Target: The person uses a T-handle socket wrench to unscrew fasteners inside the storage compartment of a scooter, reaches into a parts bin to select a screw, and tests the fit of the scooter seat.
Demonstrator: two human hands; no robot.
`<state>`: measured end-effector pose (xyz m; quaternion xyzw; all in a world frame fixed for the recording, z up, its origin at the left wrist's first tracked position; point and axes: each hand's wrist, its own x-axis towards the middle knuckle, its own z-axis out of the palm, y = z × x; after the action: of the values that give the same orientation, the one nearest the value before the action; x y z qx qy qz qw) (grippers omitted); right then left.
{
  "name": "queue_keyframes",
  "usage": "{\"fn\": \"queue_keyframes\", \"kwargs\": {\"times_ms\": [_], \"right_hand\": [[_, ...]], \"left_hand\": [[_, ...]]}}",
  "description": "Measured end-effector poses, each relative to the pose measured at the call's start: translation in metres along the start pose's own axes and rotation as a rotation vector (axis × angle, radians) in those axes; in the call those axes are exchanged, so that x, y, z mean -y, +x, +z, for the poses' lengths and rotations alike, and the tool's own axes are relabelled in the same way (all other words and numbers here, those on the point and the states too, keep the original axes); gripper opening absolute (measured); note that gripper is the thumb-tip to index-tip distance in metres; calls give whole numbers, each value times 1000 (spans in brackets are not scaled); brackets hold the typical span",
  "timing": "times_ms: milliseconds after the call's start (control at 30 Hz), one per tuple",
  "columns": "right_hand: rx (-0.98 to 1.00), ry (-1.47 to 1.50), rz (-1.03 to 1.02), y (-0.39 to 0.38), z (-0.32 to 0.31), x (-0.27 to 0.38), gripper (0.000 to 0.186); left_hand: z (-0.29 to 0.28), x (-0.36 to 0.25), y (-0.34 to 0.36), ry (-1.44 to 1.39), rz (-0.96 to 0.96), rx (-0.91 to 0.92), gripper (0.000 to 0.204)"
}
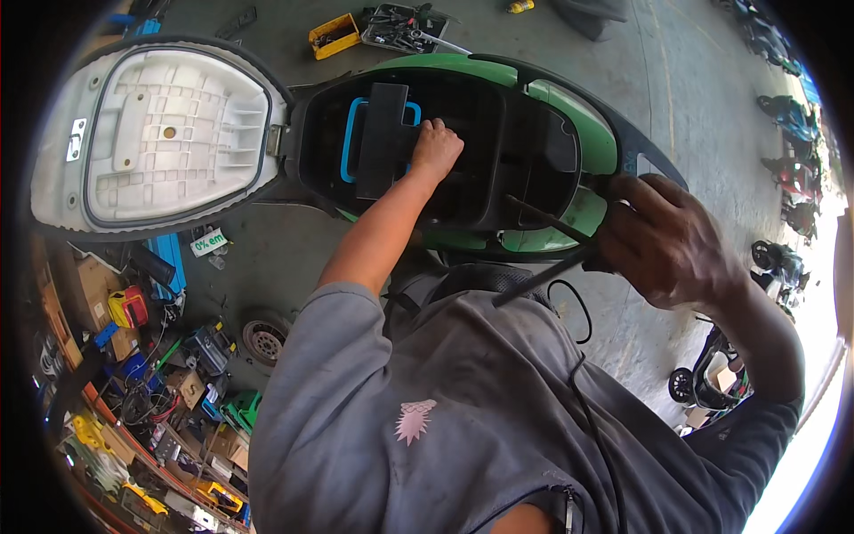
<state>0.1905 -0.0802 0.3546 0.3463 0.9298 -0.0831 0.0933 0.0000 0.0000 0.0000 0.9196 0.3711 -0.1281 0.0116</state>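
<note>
A green scooter (445,60) stands before me with its seat (178,133) tipped open to the left, the pale ribbed underside showing. Its dark under-seat compartment (471,133) holds a black block (382,142) framed by a blue loop handle (349,142). My left hand (436,149) is closed at the right side of that loop, where the fingers hide the bar. Over the scooter's right end, my right hand (667,236) is curled around a dark tool with two long thin arms (547,218); its exact kind is unclear.
On the floor beyond the scooter are a yellow bin (334,37) and a tray of tools (405,28). Cluttered shelving (169,400) fills the lower left, near a wheel (265,340). Parked scooters (787,178) line the right side. A black cable (587,427) hangs across my shirt.
</note>
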Motion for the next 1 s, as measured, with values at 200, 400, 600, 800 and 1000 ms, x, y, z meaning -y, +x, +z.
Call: {"fn": "queue_keyframes", "kwargs": {"times_ms": [200,400,600,800,1000], "right_hand": [[-182,546,434,12,11,26,42],[-189,439,131,11,13,5,41],[-213,-90,-327,28,-7,-18,24],[-225,-229,-574,35,-2,-24,7],[-130,-149,-426,25,8,-23,12]], "left_hand": [[13,6,-5,-89,-10,-97,14],[-6,-4,-43,-936,-339,-402,12],[-1,-13,-71,-971,-637,-443,11],[4,-20,-70,-882,-686,-515,14],[5,-22,-39,-476,-397,-234,12]]}}
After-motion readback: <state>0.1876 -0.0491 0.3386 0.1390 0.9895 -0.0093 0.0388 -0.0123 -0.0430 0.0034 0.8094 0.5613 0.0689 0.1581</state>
